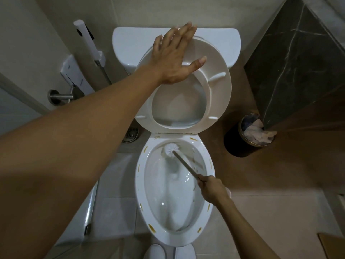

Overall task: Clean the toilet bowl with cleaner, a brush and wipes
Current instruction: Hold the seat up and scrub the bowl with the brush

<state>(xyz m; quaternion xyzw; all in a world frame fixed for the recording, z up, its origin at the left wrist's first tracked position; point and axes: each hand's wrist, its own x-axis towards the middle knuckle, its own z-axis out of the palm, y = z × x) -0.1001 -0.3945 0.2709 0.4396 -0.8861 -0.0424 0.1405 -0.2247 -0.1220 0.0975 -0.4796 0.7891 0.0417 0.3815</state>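
Note:
A white toilet bowl (141, 176) lies below me with yellow-brown smears dotted round its rim. Its seat and lid (220, 86) stand raised against the white tank (130, 42). My left hand (173, 58) rests flat on the raised seat's top edge, fingers spread and straight. My right hand (212, 189) grips the thin handle of a toilet brush (184, 162) at the bowl's right rim. The brush's white head (169, 149) presses against the inner wall at the back of the bowl.
A dark round bin (240, 146) filled with crumpled paper stands on the floor to the right, beside a dark marble wall corner (291, 68). A bidet sprayer (87, 42) hangs on the left wall above a metal valve (59, 96). A floor drain (133, 134) sits left of the bowl.

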